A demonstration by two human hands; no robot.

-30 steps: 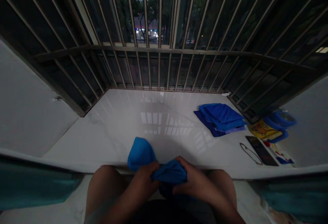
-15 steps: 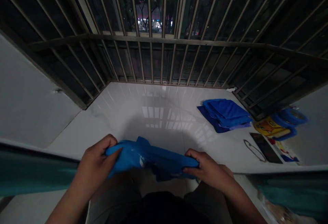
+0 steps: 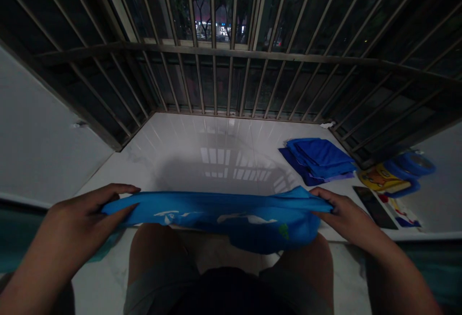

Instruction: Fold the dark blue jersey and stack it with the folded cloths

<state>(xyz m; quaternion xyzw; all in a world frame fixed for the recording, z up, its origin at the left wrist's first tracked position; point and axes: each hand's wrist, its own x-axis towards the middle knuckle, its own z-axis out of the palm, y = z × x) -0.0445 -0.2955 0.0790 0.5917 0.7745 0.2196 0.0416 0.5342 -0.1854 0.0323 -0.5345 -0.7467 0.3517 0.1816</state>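
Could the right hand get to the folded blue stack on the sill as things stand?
Probably yes, once freed: the right hand grips one end of the blue cloth, and only bare white sill lies between it and the folded blue stack.

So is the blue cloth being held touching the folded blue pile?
Apart. The head view shows bare white sill between the held cloth and the folded pile.

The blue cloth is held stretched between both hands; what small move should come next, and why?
Probably lower the cloth forward onto the white sill. The left hand and right hand hold it taut by its ends above the near edge, its lower part sags, and the folded stack lies off to the right.
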